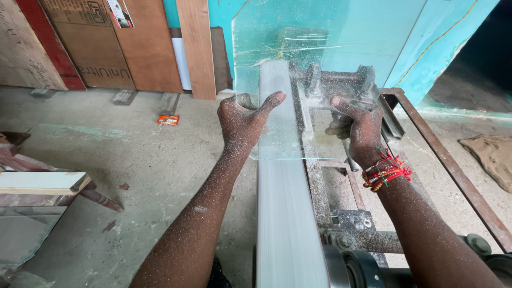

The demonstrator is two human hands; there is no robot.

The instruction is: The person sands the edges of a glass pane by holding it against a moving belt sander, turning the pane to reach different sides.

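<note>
Glass pane (pixel 320 69) stands upright on the blurred sanding belt (pixel 285 213), gripped at its 2 lower edges: left hand (pixel 245 120) at 9 o'clock, right hand (pixel 360 130) at 3 o'clock. Plywood boards (pixel 144 42) lean at 10 o'clock.

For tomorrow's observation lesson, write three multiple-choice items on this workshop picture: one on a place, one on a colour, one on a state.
1. Where does the small orange packet lie?
A. on the concrete floor
B. on the belt
C. in a hand

2. What colour is the wall behind the glass pane?
A. yellow
B. turquoise
C. black

3. How is the glass pane held?
A. flat on the floor
B. by one hand alone
C. upright over the sanding belt, gripped at both sides

Answers: 1 A, it lies on the floor near the leaning boards. 2 B, turquoise shows through the pane. 3 C, the left hand and right hand each grip an edge.
</note>
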